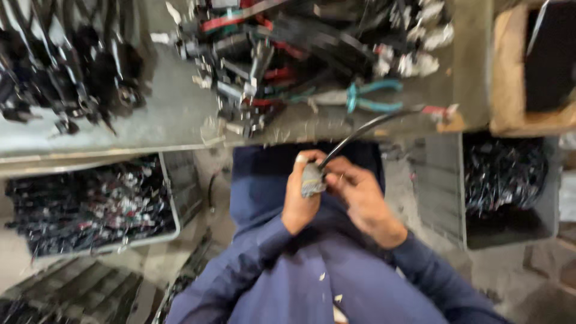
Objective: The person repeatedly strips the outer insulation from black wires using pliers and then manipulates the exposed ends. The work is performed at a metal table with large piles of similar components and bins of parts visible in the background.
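At the left of the frame, a grey crate (171, 198) of dark cable parts is seen beneath the edge of the workbench (180, 129). At the centre, the left hand (302, 198) is closed around a grey connector (312, 180), held upright over the lap, with the thumb uppermost and the wrist bent inward. A black cable (360, 129) is seen rising from the connector toward the upper right, where its far end lies on the bench edge. Just right of centre, the right hand (360, 198) is held against the connector, its fingers curled and pinched at the cable's entry point (the exact contact is blurred).

Possible faults are judged as follows: the connector may slip if the left-hand grip is relaxed while the right hand pulls; the cable may snag on the bench edge and drag loose parts down. Teal-handled pliers (366, 96) lie on the bench above, well apart from both hands.
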